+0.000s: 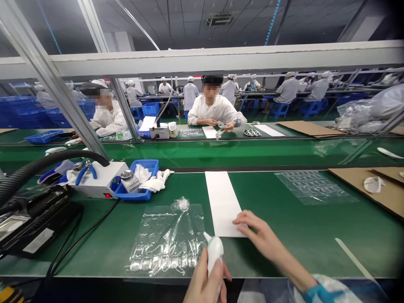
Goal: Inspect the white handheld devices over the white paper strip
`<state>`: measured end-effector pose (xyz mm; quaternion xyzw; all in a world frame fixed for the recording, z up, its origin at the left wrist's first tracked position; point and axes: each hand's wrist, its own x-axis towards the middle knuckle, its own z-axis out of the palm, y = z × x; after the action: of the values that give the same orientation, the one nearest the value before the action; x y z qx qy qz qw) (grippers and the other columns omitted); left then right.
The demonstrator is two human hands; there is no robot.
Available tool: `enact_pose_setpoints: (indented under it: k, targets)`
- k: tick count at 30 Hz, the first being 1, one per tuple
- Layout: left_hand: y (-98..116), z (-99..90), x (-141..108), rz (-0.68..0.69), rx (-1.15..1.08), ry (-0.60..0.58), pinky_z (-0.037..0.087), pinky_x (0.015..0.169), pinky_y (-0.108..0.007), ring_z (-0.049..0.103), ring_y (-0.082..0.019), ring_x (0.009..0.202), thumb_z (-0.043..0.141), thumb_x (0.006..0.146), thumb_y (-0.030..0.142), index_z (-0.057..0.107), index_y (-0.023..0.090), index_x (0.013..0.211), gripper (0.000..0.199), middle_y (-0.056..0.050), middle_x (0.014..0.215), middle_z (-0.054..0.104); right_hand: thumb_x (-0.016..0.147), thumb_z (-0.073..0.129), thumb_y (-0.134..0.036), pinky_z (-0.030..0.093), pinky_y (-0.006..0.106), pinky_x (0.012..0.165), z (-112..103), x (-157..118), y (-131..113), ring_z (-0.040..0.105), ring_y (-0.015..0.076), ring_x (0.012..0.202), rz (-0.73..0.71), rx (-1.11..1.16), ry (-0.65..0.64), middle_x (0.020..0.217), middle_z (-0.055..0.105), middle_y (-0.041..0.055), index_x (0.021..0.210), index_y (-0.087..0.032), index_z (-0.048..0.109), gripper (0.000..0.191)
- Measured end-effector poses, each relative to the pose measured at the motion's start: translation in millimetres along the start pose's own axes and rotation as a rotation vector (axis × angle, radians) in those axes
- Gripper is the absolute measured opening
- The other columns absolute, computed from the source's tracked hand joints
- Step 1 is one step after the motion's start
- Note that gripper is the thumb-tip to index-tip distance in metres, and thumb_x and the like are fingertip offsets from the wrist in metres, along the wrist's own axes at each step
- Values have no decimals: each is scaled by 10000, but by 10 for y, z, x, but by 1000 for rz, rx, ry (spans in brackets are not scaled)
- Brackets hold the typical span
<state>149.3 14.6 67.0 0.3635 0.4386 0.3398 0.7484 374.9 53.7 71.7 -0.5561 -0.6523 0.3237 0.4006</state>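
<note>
My left hand (206, 280) is wrapped round a white ear thermometer (215, 249) at the near edge of the bench, its tapered tip pointing up and to the left. The lower body of the thermometer is hidden in my fingers. My right hand (260, 235) reaches in from the right with its fingers stretched out and apart. Its fingertips are at the right near corner of a white sheet of paper (221, 202) lying flat on the green bench; whether they press on it I cannot tell. Left of the paper lies a clear plastic bag (167, 242) with pockets.
To the left stand a blue tray (134, 195) with a metal-topped jar and white cloths, and a white box (97, 187) bearing blue pliers (85, 172). Another clear pocketed sheet (315, 187) and cardboard (366, 185) lie right. Beyond the green conveyor (221, 153) a co-worker sits.
</note>
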Motion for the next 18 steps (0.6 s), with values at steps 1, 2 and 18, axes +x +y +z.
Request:
enact_pose_setpoints:
  k: [1, 2, 18]
  targets:
    - [66, 70, 104, 38, -8, -29, 404, 448, -234, 515, -111, 515, 579, 750, 685, 579, 165, 1065, 608, -40, 790, 610, 896, 526, -429, 430, 416, 859, -126, 90, 139, 562, 250, 916, 2, -97, 15, 914, 624, 80, 880, -226, 714, 278]
    - [128, 135, 211, 75, -13, -38, 447, 484, -245, 555, -136, 576, 569, 760, 680, 589, 156, 1017, 583, -48, 801, 602, 893, 525, -395, 427, 414, 835, -218, 157, 267, 552, 245, 891, 9, -172, 10, 894, 613, 74, 870, -229, 715, 253]
    - [76, 350, 782, 91, 31, 150, 378, 1032, -390, 581, -317, 1105, 631, 671, 718, 630, 122, 1049, 706, -164, 1035, 687, 871, 518, -202, 338, 407, 858, -285, 267, 409, 505, 207, 888, 83, -371, -149, 850, 574, 19, 769, -208, 571, 115]
